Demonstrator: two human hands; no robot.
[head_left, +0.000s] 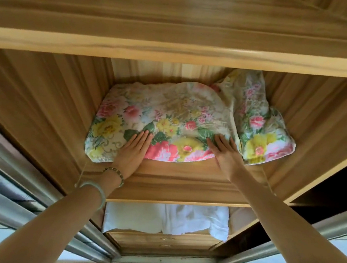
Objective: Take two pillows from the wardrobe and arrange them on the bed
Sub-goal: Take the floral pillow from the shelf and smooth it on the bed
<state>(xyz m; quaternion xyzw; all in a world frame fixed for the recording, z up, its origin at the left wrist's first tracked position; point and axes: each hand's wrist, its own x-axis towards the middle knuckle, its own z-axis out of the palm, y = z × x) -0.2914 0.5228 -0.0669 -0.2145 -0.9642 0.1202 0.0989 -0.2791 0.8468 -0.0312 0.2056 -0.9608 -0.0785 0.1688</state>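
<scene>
A floral pillow (165, 117) with pink and yellow flowers lies flat on the middle wardrobe shelf (175, 181). A second floral pillow (258, 128) sits to its right, partly tucked behind it and leaning against the wardrobe's right wall. My left hand (133, 150) rests flat on the front left part of the first pillow, fingers straight. My right hand (224, 149) lies flat on its front right part, near the seam between the two pillows. Neither hand grips the fabric.
An upper shelf (178, 51) overhangs the pillows. White folded bedding (166, 218) fills the shelf below, with drawers (165, 240) beneath. Metal sliding-door frames (8, 187) stand at the left and right of the opening.
</scene>
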